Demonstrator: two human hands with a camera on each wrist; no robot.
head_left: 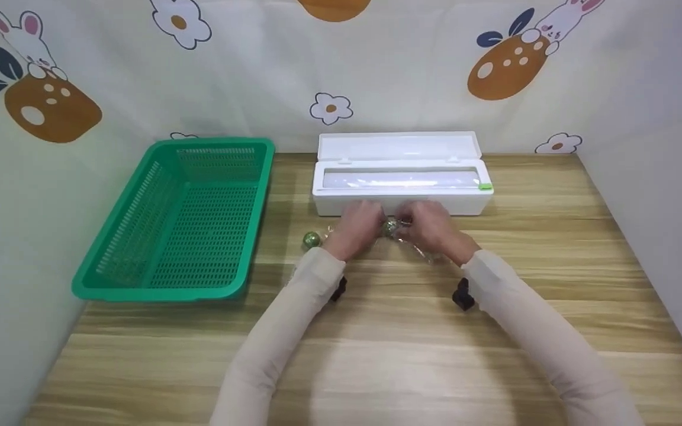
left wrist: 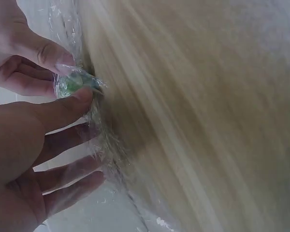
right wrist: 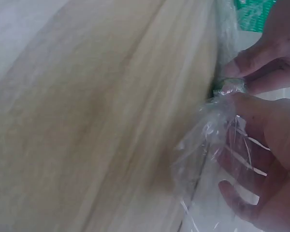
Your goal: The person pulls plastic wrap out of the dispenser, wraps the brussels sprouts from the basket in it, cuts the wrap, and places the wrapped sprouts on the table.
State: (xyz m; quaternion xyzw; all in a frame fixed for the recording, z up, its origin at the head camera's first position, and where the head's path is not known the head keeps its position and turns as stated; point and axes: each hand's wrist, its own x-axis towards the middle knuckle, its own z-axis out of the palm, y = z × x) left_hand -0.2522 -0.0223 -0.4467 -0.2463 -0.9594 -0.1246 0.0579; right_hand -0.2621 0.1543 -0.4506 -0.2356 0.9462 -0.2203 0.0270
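A shiny green ball (head_left: 390,227) sits between my two hands, with clear plastic film (left wrist: 111,145) around it. My left hand (head_left: 360,228) pinches the wrapped ball between thumb and index finger, its other fingers spread behind the film. From the other side my right hand (head_left: 433,228) pinches the film close against the ball, and loose film (right wrist: 203,145) trails from its fingers. A second green ball (head_left: 311,239) lies on the table, left of my left hand.
Just beyond the hands stands a white film dispenser box (head_left: 403,205), its lid (head_left: 400,146) raised, with a green slider (head_left: 485,186) at the right. The green plastic basket (head_left: 249,236) is at the left. Patterned cloth (head_left: 258,71) hangs behind the wooden table (head_left: 400,367).
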